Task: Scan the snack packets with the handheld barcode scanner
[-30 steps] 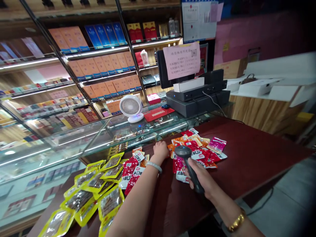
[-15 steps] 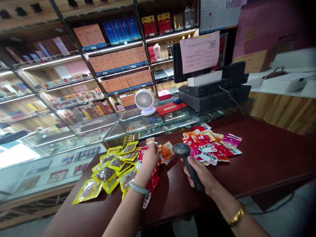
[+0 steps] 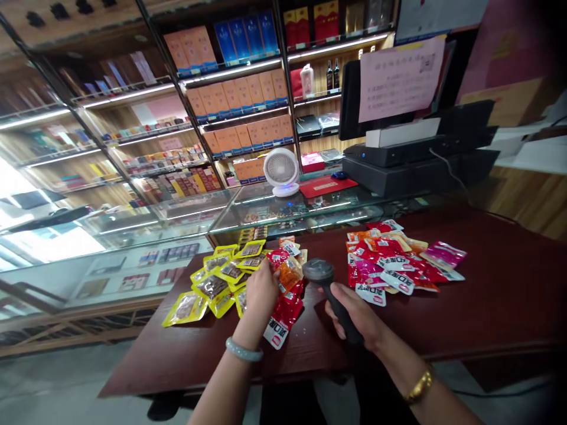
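My left hand (image 3: 262,290) is closed, its fingertips pinching the left edge of an orange snack packet (image 3: 291,274). That packet is over a small heap of red and white snack packets (image 3: 287,308). Just left of the hand, yellow-edged snack packets (image 3: 211,285) with clear windows lie in a pile. My right hand (image 3: 354,313) wraps round the handle of a dark barcode scanner (image 3: 319,270), whose head is close to the orange packet. Beyond the right hand spreads another pile of red, orange and pink snack packets (image 3: 394,260).
The packets lie on a dark red-brown table (image 3: 478,301). Behind it are a glass display counter (image 3: 248,208), a white fan (image 3: 282,171), a red mat (image 3: 328,185) and a monitor bearing a pink paper sheet (image 3: 401,79). Shelves of boxes line the wall.
The view has swung, so the surroundings appear farther right. My left hand now sits lower around the orange packet, and more of the red packets shows. The scanner remains beside that packet.
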